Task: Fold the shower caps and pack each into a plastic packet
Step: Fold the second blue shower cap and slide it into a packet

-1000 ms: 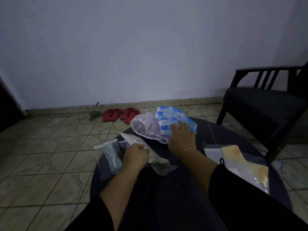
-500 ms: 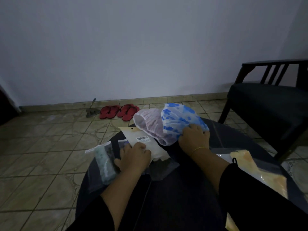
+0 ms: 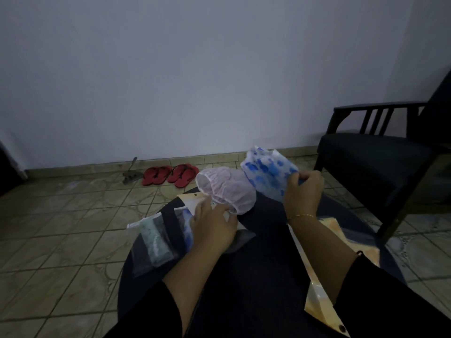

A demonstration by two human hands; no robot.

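Note:
A white shower cap with blue blotches (image 3: 267, 175) is lifted off the round dark table (image 3: 258, 272), gripped at its near edge by my right hand (image 3: 303, 193). A pale pink shower cap (image 3: 228, 189) lies puffed up at the table's far edge. My left hand (image 3: 211, 228) rests with curled fingers on a stack of plastic packets (image 3: 185, 230), pressing a white card-backed packet (image 3: 192, 198). A clear packet holding a folded greenish cap (image 3: 153, 240) lies at the table's left edge. An orange-patterned packet (image 3: 324, 276) lies under my right forearm.
A dark armchair (image 3: 380, 157) stands close to the table on the right. Red sandals (image 3: 170, 174) and a small metal tool (image 3: 130, 174) lie on the tiled floor by the wall.
My right hand has closed on the blue-blotched cap and raised it off the table, up and to the right. My left hand stays on the packets.

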